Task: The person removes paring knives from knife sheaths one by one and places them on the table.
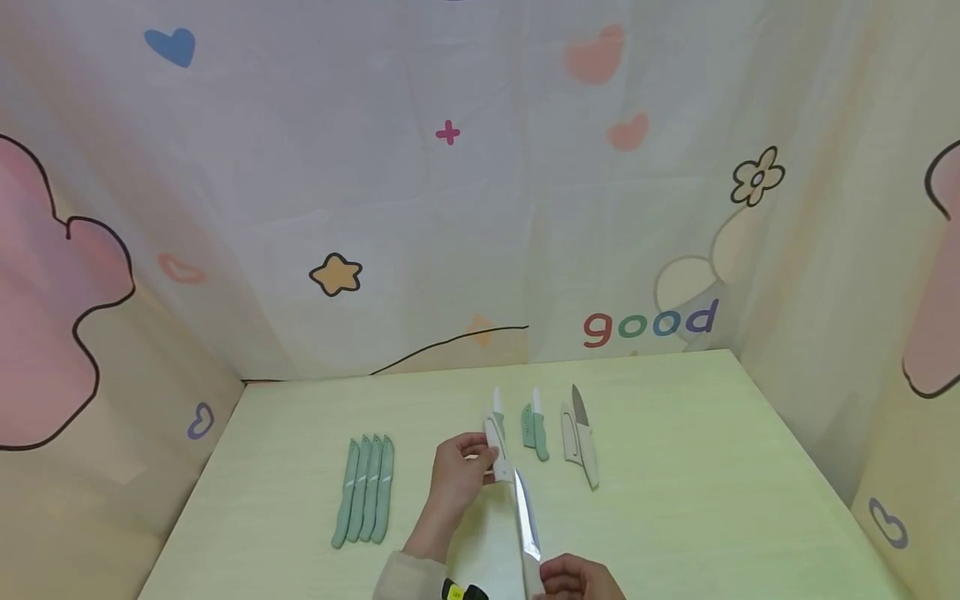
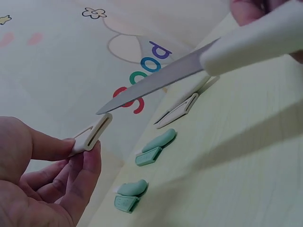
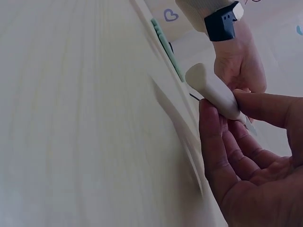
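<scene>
My left hand [image 1: 457, 475] pinches a white knife sheath [image 1: 497, 450] between thumb and fingers, its slotted end facing the knife. The right hand [image 1: 581, 577] grips the off-white handle [image 3: 213, 90] of a kitchen knife [image 1: 527, 521]. Its bare blade [image 2: 156, 82] points away from me, with the tip right by the sheath's slotted end in the left wrist view. Both things are held above the table. Just beyond the left hand lies a small green-handled knife [image 1: 498, 404], partly hidden by the sheath.
Right of it lie another small green knife [image 1: 541, 442] with its green sheath [image 1: 528, 425], then a white-handled knife [image 1: 588, 450] beside a white sheath [image 1: 570, 433]. Several slim green knives [image 1: 363, 492] lie in a row at left. A printed curtain [image 1: 450, 208] hangs behind the table [image 1: 675, 500].
</scene>
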A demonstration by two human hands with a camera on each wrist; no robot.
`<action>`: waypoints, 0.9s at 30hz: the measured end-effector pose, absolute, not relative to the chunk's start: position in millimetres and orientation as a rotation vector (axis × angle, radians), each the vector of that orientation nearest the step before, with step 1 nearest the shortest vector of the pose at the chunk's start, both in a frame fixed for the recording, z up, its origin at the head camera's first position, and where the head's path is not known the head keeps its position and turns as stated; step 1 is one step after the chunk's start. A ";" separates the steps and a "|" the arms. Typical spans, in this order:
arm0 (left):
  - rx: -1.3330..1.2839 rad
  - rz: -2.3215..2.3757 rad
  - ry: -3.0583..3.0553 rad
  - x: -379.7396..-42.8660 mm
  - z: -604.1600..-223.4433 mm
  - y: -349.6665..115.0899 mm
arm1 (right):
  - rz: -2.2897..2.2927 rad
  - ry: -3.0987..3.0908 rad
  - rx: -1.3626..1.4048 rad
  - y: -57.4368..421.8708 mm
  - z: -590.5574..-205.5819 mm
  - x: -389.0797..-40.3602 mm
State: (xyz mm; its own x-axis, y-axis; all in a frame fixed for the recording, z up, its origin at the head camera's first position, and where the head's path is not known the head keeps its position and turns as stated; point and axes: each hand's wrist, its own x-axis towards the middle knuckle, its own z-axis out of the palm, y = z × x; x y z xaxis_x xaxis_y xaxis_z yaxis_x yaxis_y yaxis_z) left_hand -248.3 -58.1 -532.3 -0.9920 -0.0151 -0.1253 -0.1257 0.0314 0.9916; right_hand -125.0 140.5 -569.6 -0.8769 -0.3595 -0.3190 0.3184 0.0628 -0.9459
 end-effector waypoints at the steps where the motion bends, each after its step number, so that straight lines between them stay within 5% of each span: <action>1: -0.135 2.121 2.196 -246.6 -532.5 -58.3 | -1.863 1.878 -0.016 140.2 -568.9 -125.2; 27: -0.038 2.021 2.152 -216.7 -535.4 -54.0 | -1.875 1.972 0.080 142.4 -563.0 -127.0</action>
